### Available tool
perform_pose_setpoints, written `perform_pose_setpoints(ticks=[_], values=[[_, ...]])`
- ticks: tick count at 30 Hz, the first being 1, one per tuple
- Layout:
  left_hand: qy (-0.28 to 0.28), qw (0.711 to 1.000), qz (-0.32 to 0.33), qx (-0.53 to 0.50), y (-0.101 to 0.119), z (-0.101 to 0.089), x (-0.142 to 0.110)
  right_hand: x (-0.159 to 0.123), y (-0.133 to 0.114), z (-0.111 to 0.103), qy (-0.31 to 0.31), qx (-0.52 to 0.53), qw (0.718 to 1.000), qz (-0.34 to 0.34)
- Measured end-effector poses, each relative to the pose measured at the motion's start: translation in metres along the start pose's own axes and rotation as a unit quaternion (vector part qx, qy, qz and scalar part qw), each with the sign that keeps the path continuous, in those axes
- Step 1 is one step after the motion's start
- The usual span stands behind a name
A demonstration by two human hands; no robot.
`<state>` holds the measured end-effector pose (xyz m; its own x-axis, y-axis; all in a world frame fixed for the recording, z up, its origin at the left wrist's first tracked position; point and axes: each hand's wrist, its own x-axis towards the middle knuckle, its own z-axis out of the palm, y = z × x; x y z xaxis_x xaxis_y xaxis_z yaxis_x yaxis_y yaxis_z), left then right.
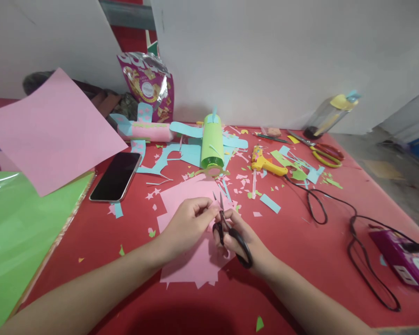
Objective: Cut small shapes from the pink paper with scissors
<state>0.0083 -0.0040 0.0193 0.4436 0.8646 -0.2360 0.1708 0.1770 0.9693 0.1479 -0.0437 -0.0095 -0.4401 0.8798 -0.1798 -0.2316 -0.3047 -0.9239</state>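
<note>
My left hand (194, 221) pinches a small piece of pink paper (214, 204) between thumb and fingers. Black-handled scissors (242, 246) are gripped in my right hand (246, 232), their blades slightly parted and pointing away from me beside the pink piece. Both hands are above cut pink sheets (185, 270) lying on the red table (125, 293). Just beyond them stands a light green paper-covered bottle shape (212, 139) with blue paper parts. To its left lies a pink tube (152, 132) with blue fins.
A phone (116, 177) and a green sheet pack (31, 232) lie left, below a raised pink sheet (57, 135). Right are a yellow glue gun (265, 163), its cable, larger scissors (321, 151), a clear bottle (330, 116) and a purple power box (401, 258). Paper scraps litter the middle.
</note>
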Motion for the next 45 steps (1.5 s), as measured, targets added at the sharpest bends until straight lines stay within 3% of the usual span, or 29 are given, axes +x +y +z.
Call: perform_pose_setpoints(ticks=[10,18,33,45], values=[[0.038,0.999,0.003,-0.012,0.000,0.005,0.000,0.000,0.002,0.000,0.009,0.006,1.000,-0.002],[0.019,0.997,-0.009,-0.071,-0.002,0.011,-0.003,-0.001,0.004,-0.001,0.007,-0.005,1.000,-0.005],[0.082,0.997,0.006,0.013,-0.008,0.014,-0.006,-0.002,0.006,0.004,0.029,-0.001,1.000,-0.003],[0.075,0.997,0.000,0.013,-0.007,0.014,-0.006,-0.002,0.007,0.005,0.044,0.000,0.999,-0.008]])
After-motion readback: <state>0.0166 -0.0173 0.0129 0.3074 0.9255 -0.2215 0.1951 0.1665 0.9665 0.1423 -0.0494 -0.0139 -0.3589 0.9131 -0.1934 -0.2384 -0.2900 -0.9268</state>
